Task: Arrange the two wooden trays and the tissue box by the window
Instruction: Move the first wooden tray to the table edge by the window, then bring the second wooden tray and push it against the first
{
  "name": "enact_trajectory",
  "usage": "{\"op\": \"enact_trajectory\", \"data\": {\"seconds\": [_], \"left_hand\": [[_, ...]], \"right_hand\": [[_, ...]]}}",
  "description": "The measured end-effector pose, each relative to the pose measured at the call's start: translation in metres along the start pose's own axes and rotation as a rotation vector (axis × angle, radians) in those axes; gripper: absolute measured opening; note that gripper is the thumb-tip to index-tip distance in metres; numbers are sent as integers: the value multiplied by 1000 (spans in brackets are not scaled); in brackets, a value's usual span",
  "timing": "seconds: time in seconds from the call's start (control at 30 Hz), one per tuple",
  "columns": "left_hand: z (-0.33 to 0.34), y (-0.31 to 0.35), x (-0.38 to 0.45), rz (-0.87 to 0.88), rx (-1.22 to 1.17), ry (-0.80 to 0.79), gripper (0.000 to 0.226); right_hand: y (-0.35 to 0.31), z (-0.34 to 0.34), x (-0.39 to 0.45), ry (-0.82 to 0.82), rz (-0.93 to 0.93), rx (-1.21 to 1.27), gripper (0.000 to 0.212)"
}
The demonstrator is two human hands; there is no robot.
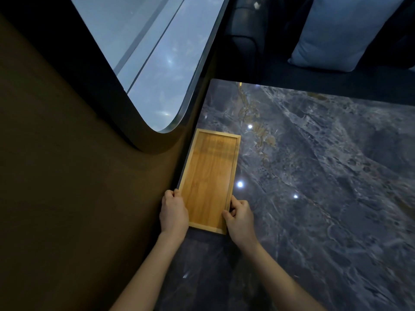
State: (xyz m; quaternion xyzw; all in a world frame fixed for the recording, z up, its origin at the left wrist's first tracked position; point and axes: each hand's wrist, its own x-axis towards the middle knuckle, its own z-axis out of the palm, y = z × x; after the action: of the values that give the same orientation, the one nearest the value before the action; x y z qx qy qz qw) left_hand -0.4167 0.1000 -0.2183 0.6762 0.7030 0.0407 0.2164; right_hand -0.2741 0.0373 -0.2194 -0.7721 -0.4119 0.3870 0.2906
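Wooden tray (210, 178) lies flat on dark marble tabletop (325, 176), long left edge against wall under window (148, 52). Our left hand (173, 212) clasps near left rim; our right hand (240, 215) clasps near right corner. Tray empty. Blue cushion (336, 30) on seat beyond tabletop.

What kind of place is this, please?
Probably a lounge or seating booth, perhaps in a restaurant or a vehicle cabin. A glossy marble table meets a wall with a rounded-corner window, and a dark sofa with a pale cushion stands behind it.
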Motion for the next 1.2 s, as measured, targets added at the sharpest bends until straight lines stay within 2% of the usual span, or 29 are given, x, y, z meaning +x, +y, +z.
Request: {"op": "enact_trajectory", "data": {"seconds": [0.4,0.53,0.6,0.7,0.8,0.93,1.07,1.2], "left_hand": [[-4,2,0,12,62,-3,32],[-9,3,1,20,105,-53,29],[-12,4,3,42,163,-110,26],[-21,6,10,44,232,-210,21],[-34,17,16,71,289,-277,22],[-55,51,17,217,400,-330,25],[-59,107,7,384,391,-307,28],[-47,172,-11,555,357,-276,32]], "right_hand": [[5,2,3,17,-48,-33,27],[4,1,3,-6,-44,-32,21],[2,-4,5,-47,-45,-55,16],[-2,-21,12,-169,-20,-38,20],[-9,-44,19,-313,-11,-179,25],[-16,-79,16,-385,-119,-384,29],[-17,-126,4,-325,-204,-499,28],[-2,-187,-13,-199,-237,-548,24]]}}
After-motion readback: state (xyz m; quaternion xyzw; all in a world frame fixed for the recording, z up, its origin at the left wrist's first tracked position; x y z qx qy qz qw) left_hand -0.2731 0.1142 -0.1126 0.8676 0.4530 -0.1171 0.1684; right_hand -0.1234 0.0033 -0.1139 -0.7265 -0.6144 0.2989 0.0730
